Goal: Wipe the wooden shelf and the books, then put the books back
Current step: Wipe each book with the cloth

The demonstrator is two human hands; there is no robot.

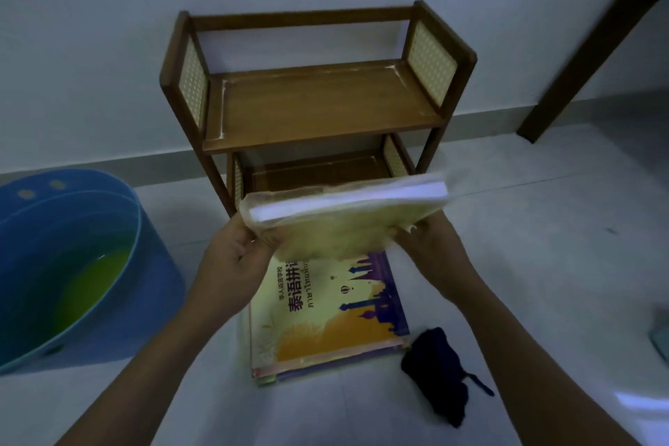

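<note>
A small two-tier wooden shelf with woven side panels stands against the wall, both tiers bare. I hold a thick yellow-covered book in the air in front of the lower tier, page edges facing the shelf. My left hand grips its left edge and my right hand grips its right edge. Below it, a stack of books lies flat on the floor, the top one yellow and purple with printed characters. A dark cloth lies crumpled on the floor right of the stack.
A blue bucket holding greenish liquid stands on the floor at the left. A dark wooden furniture leg slants down at the upper right. The floor is pale tile, with a low skirting along the wall.
</note>
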